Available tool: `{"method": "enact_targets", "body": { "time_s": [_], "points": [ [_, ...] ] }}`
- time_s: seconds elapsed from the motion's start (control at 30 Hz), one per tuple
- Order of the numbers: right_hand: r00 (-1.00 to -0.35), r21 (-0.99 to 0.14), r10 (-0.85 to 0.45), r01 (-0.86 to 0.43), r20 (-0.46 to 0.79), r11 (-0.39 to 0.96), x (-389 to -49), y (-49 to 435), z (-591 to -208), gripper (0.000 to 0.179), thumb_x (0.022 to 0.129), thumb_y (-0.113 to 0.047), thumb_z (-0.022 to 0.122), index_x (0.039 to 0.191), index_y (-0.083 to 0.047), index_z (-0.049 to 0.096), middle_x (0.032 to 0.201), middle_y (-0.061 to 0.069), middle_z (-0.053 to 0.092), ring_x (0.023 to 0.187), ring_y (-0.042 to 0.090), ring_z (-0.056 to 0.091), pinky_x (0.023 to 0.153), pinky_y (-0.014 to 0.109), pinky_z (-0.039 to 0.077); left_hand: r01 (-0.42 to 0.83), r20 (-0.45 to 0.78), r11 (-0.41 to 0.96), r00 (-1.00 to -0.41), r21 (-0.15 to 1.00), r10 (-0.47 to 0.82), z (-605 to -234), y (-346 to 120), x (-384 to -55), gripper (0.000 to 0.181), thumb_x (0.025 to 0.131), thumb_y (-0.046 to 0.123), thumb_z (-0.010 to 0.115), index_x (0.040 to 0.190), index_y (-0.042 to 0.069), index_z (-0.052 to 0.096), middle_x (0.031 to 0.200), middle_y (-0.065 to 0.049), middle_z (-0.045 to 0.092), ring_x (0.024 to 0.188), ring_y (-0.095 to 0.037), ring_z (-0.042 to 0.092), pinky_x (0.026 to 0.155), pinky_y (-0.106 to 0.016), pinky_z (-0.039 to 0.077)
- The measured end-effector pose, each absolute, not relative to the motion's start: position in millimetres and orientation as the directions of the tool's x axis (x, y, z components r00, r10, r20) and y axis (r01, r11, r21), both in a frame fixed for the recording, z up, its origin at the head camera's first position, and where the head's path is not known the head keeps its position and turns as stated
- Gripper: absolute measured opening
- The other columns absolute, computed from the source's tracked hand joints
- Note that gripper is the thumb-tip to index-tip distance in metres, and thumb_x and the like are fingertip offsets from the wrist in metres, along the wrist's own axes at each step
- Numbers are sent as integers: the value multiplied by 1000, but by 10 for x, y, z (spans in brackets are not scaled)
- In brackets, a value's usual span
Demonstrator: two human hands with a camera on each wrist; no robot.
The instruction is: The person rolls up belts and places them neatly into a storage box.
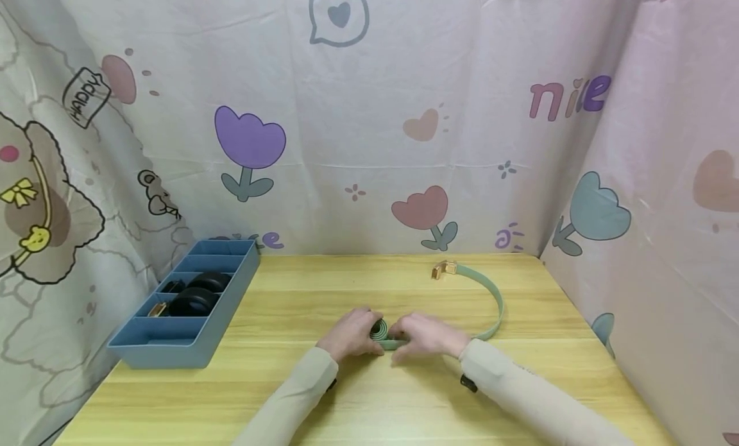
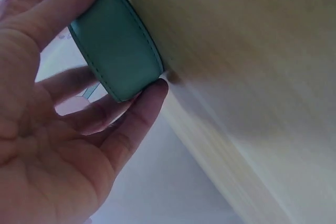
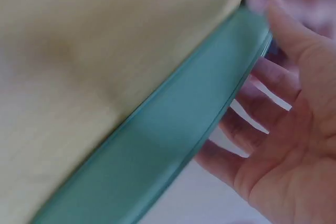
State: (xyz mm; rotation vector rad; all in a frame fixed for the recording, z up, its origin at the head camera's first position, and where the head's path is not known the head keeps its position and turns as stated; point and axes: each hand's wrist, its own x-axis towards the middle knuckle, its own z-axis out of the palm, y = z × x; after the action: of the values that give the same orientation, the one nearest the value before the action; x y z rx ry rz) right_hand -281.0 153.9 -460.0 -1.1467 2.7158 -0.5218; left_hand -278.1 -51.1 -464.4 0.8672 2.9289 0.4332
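Observation:
A light green belt (image 1: pixel 499 305) stands on its edge on the wooden table, partly wound into a tight coil (image 1: pixel 379 331). Its gold buckle (image 1: pixel 444 269) lies at the far end, where the loose strap curves round behind the right hand. My left hand (image 1: pixel 351 334) holds the coil from the left; in the left wrist view thumb and fingers close around the coiled belt (image 2: pixel 118 45). Just right of the coil, my right hand (image 1: pixel 430 335) pinches the strap (image 3: pixel 173 114), thumb on one face and fingers behind the other. The right fingertips are partly hidden.
At the left stands a blue divided box (image 1: pixel 228 311). Two of its compartments hold rolled black belts (image 1: pixel 194 302), one showing a gold buckle (image 1: pixel 157 310). A printed curtain (image 1: pixel 346 144) hangs behind the table (image 1: pixel 312 285) and along both sides.

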Motion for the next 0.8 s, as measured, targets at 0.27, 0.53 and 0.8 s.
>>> {"method": "enact_targets", "body": {
  "time_s": [0.27,0.53,0.8],
  "points": [
    [-638,-311,-750,-758,174,573,-2737,1385,-4657,31,88,-16,73,114,-11,57,91,-1,69,78,5,62,67,18,50,559,32,735,-803,383,595,-4635,-563,-2810,73,71,22,88,133,6,52,115,-3,65,100,-17,60,88,-33,51],
    [-599,-170,-792,-798,118,579,-2829,1397,-4707,19,84,-22,76,102,-19,69,90,-6,68,76,1,57,69,18,48,566,-55,696,-757,442,651,-4616,-565,-2848,76,72,10,87,136,7,47,121,-4,64,107,-19,60,93,-35,49],
    [-633,-151,-758,-774,158,615,-2794,1328,-4709,11,85,-19,76,82,-17,65,69,-5,62,58,0,40,53,15,35,499,41,824,-860,269,508,-4631,-401,-2749,35,72,39,86,76,17,59,70,7,55,62,-8,47,55,-24,42]
  ]
}}
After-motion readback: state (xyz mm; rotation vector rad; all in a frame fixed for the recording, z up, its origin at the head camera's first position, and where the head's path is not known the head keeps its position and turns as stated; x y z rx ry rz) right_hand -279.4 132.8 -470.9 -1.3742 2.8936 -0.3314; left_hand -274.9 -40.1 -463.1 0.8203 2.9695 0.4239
